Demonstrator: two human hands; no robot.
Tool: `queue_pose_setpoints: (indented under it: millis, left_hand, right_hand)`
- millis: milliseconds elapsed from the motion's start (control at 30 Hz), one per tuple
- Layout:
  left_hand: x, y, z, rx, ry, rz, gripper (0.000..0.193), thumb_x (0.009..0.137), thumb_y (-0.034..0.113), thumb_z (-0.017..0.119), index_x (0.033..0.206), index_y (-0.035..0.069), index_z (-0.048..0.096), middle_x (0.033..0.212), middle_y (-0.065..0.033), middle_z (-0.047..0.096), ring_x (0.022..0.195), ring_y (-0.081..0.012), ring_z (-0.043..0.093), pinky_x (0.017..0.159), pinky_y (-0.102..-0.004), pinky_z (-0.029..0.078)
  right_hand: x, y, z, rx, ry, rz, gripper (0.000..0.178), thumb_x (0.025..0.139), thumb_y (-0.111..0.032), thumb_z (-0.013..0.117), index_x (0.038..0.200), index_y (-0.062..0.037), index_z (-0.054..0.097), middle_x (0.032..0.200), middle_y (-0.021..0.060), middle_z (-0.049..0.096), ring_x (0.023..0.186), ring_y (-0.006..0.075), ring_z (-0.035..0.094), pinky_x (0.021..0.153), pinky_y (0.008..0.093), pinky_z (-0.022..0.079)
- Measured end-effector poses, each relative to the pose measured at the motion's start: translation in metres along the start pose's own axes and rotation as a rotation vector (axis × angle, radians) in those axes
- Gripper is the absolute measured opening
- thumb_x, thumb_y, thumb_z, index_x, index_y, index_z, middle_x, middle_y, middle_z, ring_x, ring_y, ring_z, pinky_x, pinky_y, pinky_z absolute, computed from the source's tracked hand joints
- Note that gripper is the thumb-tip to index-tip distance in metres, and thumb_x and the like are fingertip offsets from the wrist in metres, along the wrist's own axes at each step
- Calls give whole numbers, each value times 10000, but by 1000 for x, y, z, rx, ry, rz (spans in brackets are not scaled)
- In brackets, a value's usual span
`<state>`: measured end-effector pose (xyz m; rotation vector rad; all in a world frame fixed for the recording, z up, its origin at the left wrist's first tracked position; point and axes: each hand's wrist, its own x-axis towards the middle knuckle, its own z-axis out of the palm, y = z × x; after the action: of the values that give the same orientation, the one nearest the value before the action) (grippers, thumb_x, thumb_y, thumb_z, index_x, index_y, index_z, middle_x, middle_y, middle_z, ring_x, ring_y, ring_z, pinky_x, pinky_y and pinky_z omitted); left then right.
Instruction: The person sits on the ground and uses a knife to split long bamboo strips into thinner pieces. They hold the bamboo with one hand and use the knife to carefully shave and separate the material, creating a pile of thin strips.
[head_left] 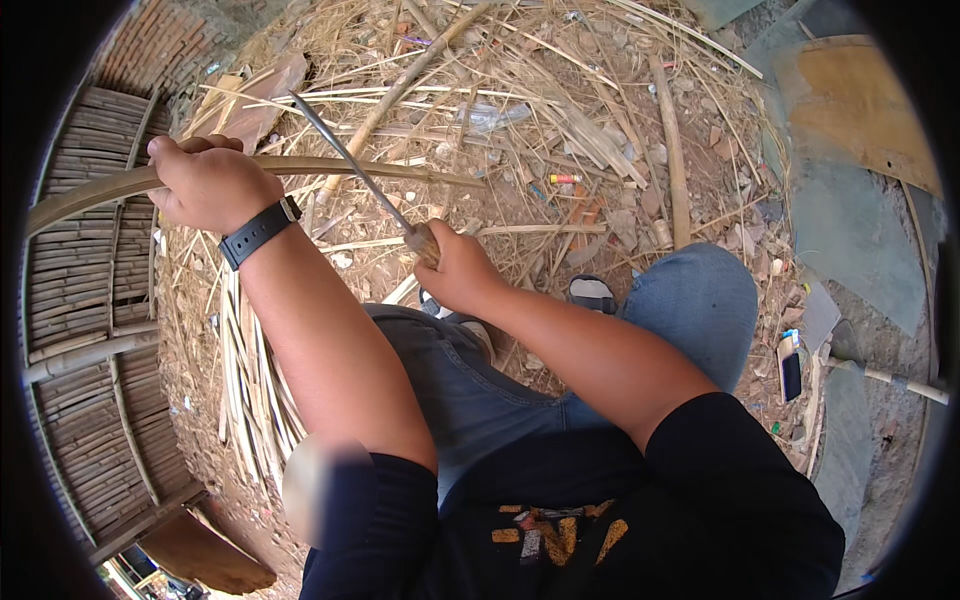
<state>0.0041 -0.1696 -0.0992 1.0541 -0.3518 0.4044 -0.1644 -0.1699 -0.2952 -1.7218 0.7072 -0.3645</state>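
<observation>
My left hand (215, 182), with a black watch on its wrist, is closed round a long split bamboo strip (365, 168). The strip runs from the far left edge, through the fist, to a free end in front of my right hand. My right hand (462, 268) grips a knife (345, 155) by its wooden handle. Its long, narrow metal blade points up and left, seen nearly edge-on. In this view the blade crosses the strip to the right of my left fist; whether they touch I cannot tell.
Bamboo slivers (240, 370) lie in a bundle by my left leg. Strips and shavings litter the ground ahead, with a pole (672, 150) among them. A slatted bamboo panel (85, 270) stands at left. A phone (790, 370) lies at right, near grey slabs (850, 240).
</observation>
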Motion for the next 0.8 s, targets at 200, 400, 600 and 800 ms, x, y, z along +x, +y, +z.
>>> queue_pose_setpoints:
  millis: [200, 400, 600, 800]
  left_hand:
    - [23, -8, -14, 0, 68, 0, 238, 977, 224, 528, 933, 13, 425, 622, -36, 458, 494, -134, 410, 455, -286, 355]
    - [23, -13, -16, -6, 67, -13, 235, 982, 218, 531, 1003, 2, 438, 650, -26, 446, 504, -124, 404, 457, -281, 354]
    - [10, -1, -5, 2, 63, -3, 232, 991, 211, 519, 1038, -1, 440, 662, -21, 445, 509, -116, 406, 460, -273, 352]
    - [25, -9, -14, -7, 86, 2, 231, 983, 204, 527, 1028, -4, 436, 656, -20, 446, 510, -115, 406, 450, -271, 351]
  right_hand:
    - [11, 64, 0, 56, 5, 252, 355, 778, -177, 688, 1046, 22, 568, 900, 221, 680, 781, 396, 687, 705, 466, 531]
    - [1, -32, -9, 9, -68, -41, 334, 784, -184, 678, 1034, 3, 558, 818, 217, 656, 768, 358, 674, 687, 451, 507]
    - [3, 52, 7, -4, 95, 60, 374, 795, -158, 675, 1102, 15, 547, 924, 255, 676, 842, 404, 685, 734, 472, 543]
    - [12, 21, -13, -38, -48, 274, 346, 796, -160, 668, 1052, 35, 542, 947, 258, 665, 896, 394, 671, 764, 475, 527]
